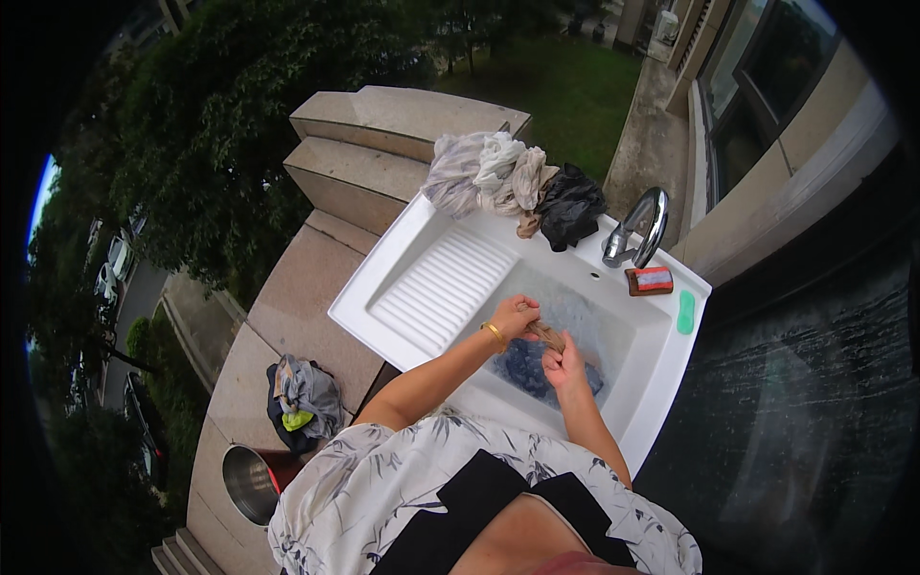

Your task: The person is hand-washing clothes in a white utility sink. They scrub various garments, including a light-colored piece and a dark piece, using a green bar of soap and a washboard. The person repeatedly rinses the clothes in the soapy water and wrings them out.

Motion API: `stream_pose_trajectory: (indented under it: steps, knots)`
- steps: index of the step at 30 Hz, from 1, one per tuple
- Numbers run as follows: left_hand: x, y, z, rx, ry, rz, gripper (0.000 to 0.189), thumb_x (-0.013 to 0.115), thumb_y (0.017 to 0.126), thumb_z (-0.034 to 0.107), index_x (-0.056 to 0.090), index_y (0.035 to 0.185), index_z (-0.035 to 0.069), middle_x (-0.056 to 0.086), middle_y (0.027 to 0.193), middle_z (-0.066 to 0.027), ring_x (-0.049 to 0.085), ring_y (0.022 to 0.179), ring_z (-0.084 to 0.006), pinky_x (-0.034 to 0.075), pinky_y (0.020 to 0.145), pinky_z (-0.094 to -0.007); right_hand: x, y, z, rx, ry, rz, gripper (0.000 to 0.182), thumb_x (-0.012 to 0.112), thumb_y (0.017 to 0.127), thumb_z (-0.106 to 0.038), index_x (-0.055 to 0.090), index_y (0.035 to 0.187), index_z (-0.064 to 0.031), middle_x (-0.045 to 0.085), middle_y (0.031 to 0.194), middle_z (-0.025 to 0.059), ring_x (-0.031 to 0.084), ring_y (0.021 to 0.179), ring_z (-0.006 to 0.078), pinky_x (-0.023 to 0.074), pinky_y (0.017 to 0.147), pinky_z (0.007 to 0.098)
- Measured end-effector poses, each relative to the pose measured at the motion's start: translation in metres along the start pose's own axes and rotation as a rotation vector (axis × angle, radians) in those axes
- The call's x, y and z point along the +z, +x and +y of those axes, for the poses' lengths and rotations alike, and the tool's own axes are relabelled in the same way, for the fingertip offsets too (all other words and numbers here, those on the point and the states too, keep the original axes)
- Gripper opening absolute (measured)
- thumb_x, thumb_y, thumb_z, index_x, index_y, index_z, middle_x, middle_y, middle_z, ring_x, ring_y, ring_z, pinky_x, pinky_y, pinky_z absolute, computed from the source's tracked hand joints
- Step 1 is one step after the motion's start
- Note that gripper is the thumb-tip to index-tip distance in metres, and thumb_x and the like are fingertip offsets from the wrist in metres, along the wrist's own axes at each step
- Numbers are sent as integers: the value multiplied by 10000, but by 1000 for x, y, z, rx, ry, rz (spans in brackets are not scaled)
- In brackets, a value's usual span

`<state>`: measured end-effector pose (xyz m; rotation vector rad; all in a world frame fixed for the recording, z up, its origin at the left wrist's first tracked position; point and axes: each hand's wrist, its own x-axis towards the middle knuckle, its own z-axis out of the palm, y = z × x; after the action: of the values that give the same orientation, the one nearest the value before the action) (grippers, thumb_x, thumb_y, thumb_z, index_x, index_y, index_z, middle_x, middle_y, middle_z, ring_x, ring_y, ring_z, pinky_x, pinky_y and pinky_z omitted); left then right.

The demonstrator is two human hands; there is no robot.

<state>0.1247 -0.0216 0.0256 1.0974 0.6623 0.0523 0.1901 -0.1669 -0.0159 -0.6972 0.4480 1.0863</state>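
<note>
A twisted beige-brown cloth (547,335) is stretched between my two hands above the water in a white laundry sink (647,365). My left hand (515,318), with a gold bracelet at the wrist, grips its upper left end. Its lower right end is in my right hand (563,361). Beneath them, dark blue fabric (528,368) lies in the cloudy water. To the left of the basin is the sink's ribbed washboard (444,289). Wrung-looking white, beige and black garments (512,176) are heaped on the far rim.
A chrome faucet (638,228), a red-and-white scrub brush (650,281) and a green soap bar (686,313) are on the right rim. At the left, a clothes pile (307,399) and a metal bucket (249,484) rest on the stone ledge. A glass pane stands close on the right.
</note>
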Motion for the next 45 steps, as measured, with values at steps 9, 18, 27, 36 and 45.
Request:
stream_pose_trajectory:
  steps: [9, 18, 27, 36, 45]
  knots:
    - [43, -13, -39, 370, 382, -69, 301, 524, 883, 309, 627, 887, 27, 575, 627, -53, 571, 585, -118, 484, 501, -302, -6, 2, 9, -156, -62, 39, 233, 422, 912, -345, 475, 845, -127, 493, 647, 10, 471, 534, 125, 406, 450, 293]
    - [21, 17, -22, 612, 1133, 230, 434, 414, 872, 344, 567, 583, 58, 571, 563, -137, 561, 551, -335, 444, 550, -427, 0, 1, 3, 375, -64, -747, 392, 314, 891, -333, 414, 552, -163, 479, 533, 11, 490, 459, 168, 427, 459, 312]
    - [40, 2, -7, 669, 1167, 252, 383, 463, 838, 343, 585, 554, 118, 566, 564, -148, 544, 537, -360, 423, 517, -430, 30, -23, 14, 197, -135, -341, 399, 391, 859, -459, 464, 613, -153, 439, 475, -3, 405, 337, 122, 323, 297, 249]
    - [40, 9, 5, 495, 1010, 403, 435, 432, 854, 337, 567, 549, 58, 527, 513, -138, 550, 540, -351, 428, 530, -430, 54, -50, -2, -3, -178, -299, 305, 442, 853, -323, 480, 623, -125, 445, 473, 7, 459, 433, 154, 375, 434, 298]
    - [15, 34, -9, -108, -343, 73, 237, 439, 862, 170, 526, 1030, 25, 563, 979, -123, 582, 844, -223, 507, 681, -346, 77, -47, -23, -781, -765, -32, 207, 616, 793, -183, 458, 709, -78, 487, 623, -11, 461, 518, 77, 382, 506, 239]
